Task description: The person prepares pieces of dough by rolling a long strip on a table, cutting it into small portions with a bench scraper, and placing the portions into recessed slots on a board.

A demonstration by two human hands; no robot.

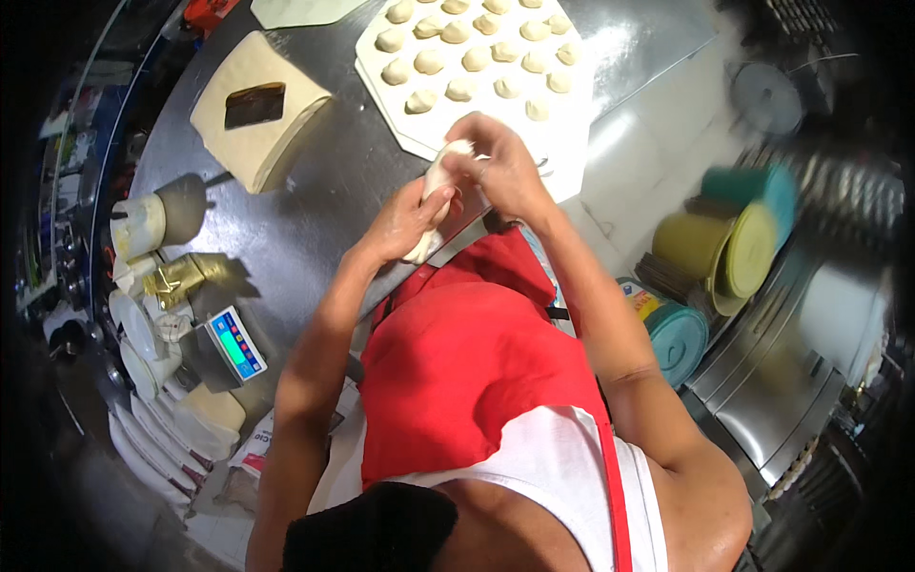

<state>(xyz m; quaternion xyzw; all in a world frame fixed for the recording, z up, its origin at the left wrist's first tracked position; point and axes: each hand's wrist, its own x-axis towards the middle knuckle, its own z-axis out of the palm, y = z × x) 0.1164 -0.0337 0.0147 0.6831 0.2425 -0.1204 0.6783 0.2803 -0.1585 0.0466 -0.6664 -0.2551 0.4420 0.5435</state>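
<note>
My left hand [410, 221] is closed around the lower part of a soft, pale strip of dough [441, 181], and one end hangs below the fingers. My right hand [498, 164] pinches the upper end of the same strip between thumb and fingers. Both hands are above the near edge of the steel table, just in front of my red apron. Beyond them lies a white eight-sided board [564, 143] bearing several small lumps of shaped dough [475, 59]. The board's near corner is close to my hands.
To the left on the steel table [315, 172] are a beige slab [221, 86] with a dark rectangle on top, a whitish pot [138, 227], a gold packet [176, 282] and a digital scale [236, 343]. At right stand a yellow bucket [686, 243] and a teal-lidded tub [679, 343].
</note>
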